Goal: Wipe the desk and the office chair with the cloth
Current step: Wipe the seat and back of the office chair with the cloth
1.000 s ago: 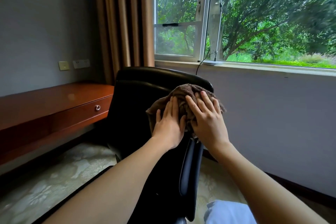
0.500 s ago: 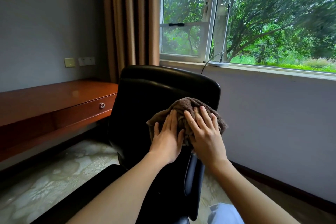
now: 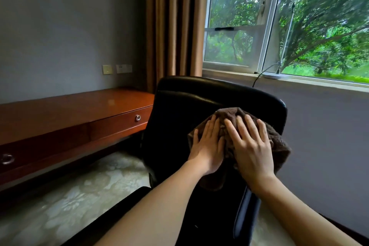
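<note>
Head view: fingers straight and holding nothing, my left grip (image 3: 207,150) and right grip (image 3: 252,154) press the cloth (image 3: 232,113) flat on the office chair (image 3: 189,106) backrest; I'd sweep overlapping strokes with even pressure.

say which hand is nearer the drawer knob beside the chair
Left. The left hand presses the cloth right of the drawer knob; the right hand lies farther right, beside it.

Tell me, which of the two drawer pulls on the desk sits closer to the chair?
The pull on the right-hand drawer, just beside the chair; the other pull sits far off at the picture's left edge.
</note>
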The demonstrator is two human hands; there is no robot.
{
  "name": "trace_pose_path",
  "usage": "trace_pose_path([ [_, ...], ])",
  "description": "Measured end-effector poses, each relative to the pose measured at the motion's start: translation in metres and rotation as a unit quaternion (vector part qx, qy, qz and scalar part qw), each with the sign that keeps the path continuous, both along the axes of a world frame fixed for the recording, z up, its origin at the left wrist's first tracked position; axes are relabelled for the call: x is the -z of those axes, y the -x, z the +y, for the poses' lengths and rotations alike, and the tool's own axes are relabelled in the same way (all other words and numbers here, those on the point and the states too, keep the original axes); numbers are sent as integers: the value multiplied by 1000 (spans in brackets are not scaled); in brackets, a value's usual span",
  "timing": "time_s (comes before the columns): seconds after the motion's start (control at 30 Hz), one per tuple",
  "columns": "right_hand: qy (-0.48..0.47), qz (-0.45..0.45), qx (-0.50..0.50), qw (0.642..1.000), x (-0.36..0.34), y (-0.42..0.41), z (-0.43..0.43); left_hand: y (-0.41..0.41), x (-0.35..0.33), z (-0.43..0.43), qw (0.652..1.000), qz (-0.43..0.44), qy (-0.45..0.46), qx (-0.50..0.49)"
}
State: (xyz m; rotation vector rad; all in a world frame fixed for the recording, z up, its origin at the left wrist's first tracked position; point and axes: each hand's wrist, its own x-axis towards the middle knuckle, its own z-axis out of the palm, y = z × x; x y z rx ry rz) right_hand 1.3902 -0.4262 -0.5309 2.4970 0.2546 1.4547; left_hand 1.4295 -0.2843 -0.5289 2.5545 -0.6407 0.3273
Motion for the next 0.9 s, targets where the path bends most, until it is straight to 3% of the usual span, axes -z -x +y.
trace_pose_path([
  [0.47,12,-16,-9,1000,17,-1,3,1,33,-1,997,13,72,8],
  [0.9,41,29,-15,999,65,23,19,30,81,15,997,58,49,-22],
])
